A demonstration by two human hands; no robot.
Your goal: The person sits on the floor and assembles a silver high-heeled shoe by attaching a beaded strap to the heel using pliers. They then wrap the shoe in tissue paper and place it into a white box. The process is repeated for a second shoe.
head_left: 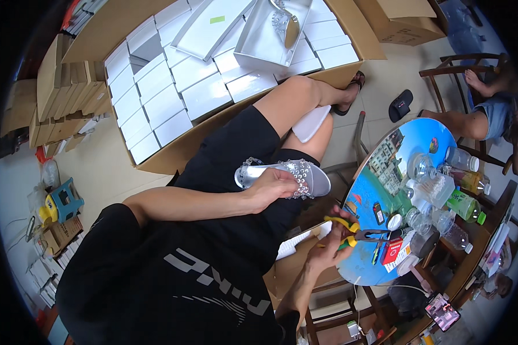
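My left hand (275, 190) is closed on a silver sandal (252, 173) lying across my lap, its fingers at the studded strap (303, 175). The sandal's pale toe end points to the right. In my right hand (327, 248) is a pair of pliers (357, 233) with yellow and green handles. Their dark jaws are parted and reach over the edge of the round table, with nothing visible gripped in them. A flat whitish piece (312, 123) rests between my legs near the knee.
A large carton (181, 131) full of white boxes (195, 72) stands beyond my legs, an opened box (259, 54) with a sandal on top. Bottles (466, 205), a red packet (392, 251) and a lighter crowd the blue-topped table (351, 267). Another person's leg (466, 123) is at right.
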